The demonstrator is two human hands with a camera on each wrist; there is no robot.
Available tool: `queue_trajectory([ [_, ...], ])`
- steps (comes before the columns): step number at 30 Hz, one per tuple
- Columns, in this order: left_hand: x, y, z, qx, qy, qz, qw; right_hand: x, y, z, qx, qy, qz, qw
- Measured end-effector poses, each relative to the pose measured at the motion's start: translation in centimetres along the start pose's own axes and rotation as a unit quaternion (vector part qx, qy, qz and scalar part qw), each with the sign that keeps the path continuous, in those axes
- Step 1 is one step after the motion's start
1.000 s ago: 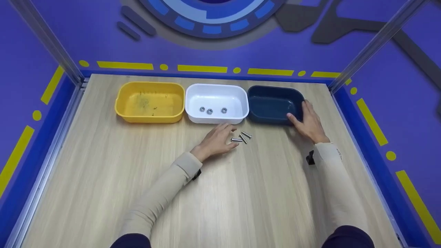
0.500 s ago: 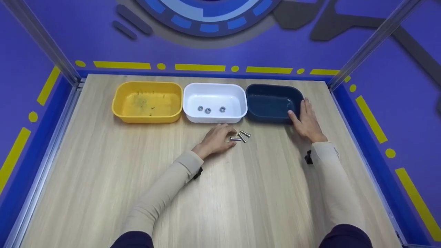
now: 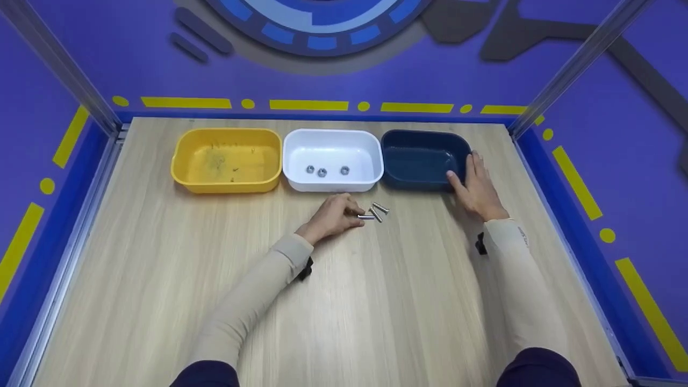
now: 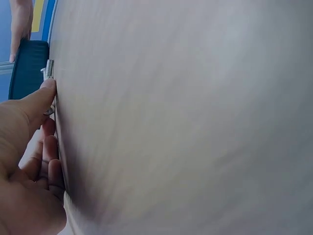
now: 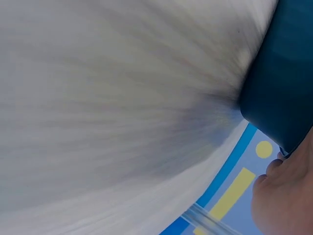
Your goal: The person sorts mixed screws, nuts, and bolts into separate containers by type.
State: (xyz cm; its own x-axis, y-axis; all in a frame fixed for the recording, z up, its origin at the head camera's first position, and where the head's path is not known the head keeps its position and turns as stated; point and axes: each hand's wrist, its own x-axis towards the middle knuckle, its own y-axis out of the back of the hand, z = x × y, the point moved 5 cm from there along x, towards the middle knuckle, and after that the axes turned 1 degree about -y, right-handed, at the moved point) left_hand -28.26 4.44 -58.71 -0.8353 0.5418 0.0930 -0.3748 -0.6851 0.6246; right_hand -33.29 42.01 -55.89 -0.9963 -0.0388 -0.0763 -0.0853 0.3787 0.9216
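Observation:
My left hand (image 3: 333, 215) pinches the left end of a silver bolt (image 3: 367, 217) between thumb and fingers, low over the table. In the left wrist view the threaded end of this bolt (image 4: 50, 66) sticks out past the thumb. Two more bolts (image 3: 380, 208) lie close by, to its right. My right hand (image 3: 480, 191) holds the right front corner of a dark blue bin (image 3: 414, 184), thumb over the rim and fingers along the outer side wall. The right wrist view shows that bin (image 5: 283, 68) with the hand partly hidden beside it.
A white bin (image 3: 333, 186) with three nuts (image 3: 322, 172) stands left of the dark blue one. Further left is a yellow bin (image 3: 231, 187) with small dark specks inside. Blue panels (image 3: 301, 86) enclose the wooden table (image 3: 344, 322) at the back and sides.
My left thumb and fingers have closed on the end of the bolt. The right hand keeps its place at the dark blue bin. The head view has shifted slightly.

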Motion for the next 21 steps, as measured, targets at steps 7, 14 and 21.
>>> queue_trajectory([
  [7, 0.27, 0.05, -0.11, 0.010, -0.010, -0.001, 0.9999, -0.05, 0.01, -0.05, 0.000, 0.007, 0.009, 0.9999],
  [14, 0.33, 0.14, -0.14, 0.019, -0.012, 0.004, 0.9997, -0.08, -0.01, -0.14, 0.001, 0.007, 0.009, 0.9999],
  [21, 0.32, 0.23, 0.13, 0.029, -0.003, 0.007, 0.9996, -0.07, 0.09, -0.14, -0.010, 0.013, 0.014, 0.9998],
])
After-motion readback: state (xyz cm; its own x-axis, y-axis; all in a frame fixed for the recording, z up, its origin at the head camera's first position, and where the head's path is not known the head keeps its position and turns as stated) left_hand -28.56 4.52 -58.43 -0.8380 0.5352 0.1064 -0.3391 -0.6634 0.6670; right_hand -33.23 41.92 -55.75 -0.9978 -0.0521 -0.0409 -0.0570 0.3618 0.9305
